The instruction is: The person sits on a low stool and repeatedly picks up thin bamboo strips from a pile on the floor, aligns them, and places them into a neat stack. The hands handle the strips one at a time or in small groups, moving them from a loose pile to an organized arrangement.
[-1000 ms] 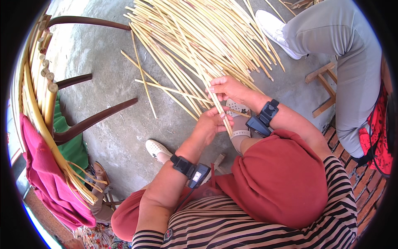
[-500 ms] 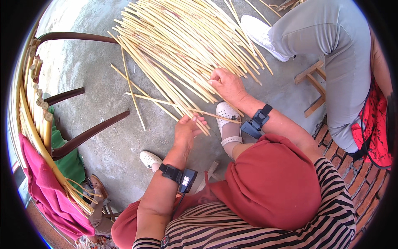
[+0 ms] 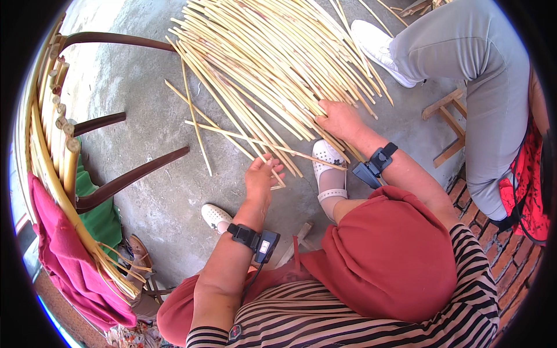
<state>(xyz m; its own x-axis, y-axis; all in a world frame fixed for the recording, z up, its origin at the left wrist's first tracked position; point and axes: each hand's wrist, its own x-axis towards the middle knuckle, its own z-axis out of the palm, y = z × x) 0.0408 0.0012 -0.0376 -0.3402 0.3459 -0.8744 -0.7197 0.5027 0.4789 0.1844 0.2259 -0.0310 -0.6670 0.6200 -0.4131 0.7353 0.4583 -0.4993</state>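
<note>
A broad heap of pale peeled sticks (image 3: 272,55) lies on the floor in front of me, most running from upper left to lower right. My right hand (image 3: 341,120) is closed round several sticks at the heap's near edge, and their ends stick out below my fist. Lower left, my left hand (image 3: 263,174) has its fingers bent loosely at the end of a thin stick (image 3: 246,134), which passes by the thumb. Other stick ends lie fanned out beside that hand. One stick (image 3: 313,158) crosses over them toward my shoe.
Two loose sticks cross on the concrete floor (image 3: 156,191) at the left. Dark curved legs (image 3: 139,177) of a cane-topped piece of furniture reach in there. At the right are another person's grey trouser leg (image 3: 452,52), a white shoe (image 3: 380,52) and a small wooden stool (image 3: 447,130).
The bunch at my left hand has loosened, and its ends have spread apart. More stick ends now show below my right hand. The whole view has shifted slightly.
</note>
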